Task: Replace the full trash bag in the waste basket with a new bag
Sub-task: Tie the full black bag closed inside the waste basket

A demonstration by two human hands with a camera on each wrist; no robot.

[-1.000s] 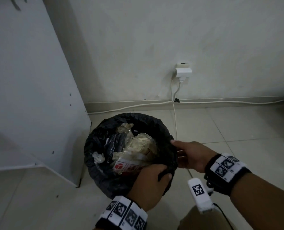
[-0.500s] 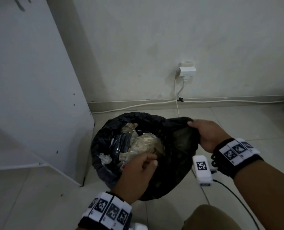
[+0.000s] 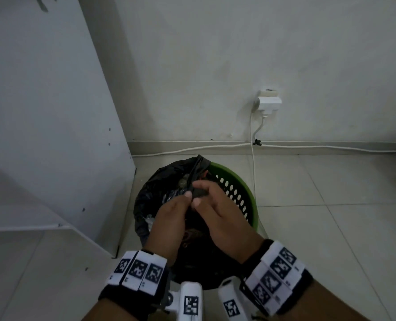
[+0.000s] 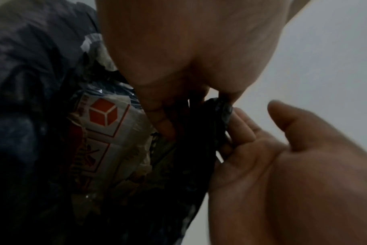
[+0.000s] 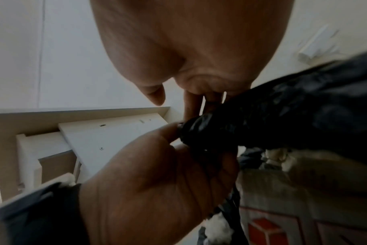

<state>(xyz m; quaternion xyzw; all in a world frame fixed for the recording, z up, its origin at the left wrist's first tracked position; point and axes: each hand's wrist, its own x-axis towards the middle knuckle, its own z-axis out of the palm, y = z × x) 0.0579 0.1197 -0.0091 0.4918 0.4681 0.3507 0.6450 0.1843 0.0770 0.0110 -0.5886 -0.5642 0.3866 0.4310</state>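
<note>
A full black trash bag (image 3: 150,198) sits in a green perforated waste basket (image 3: 246,191) on the floor. Both hands meet above its middle. My left hand (image 3: 183,200) pinches a bunched edge of the bag, and my right hand (image 3: 200,198) grips the gathered plastic from the other side. In the right wrist view the left hand (image 5: 178,137) clamps the twisted bag edge (image 5: 201,129). In the left wrist view the bag (image 4: 201,132) runs between both hands, with a wrapper bearing a red cube mark (image 4: 103,114) inside. The basket's right rim is bare of plastic.
A white cabinet panel (image 3: 53,112) stands close on the basket's left. A wall socket with a plug (image 3: 268,103) is behind, and a white cable (image 3: 192,149) runs along the skirting. Tiled floor (image 3: 331,205) spreads to the right.
The right hand pulled the bag's right edge off the rim and over to the middle, baring the green basket. The left hand rose from the near rim to meet it.
</note>
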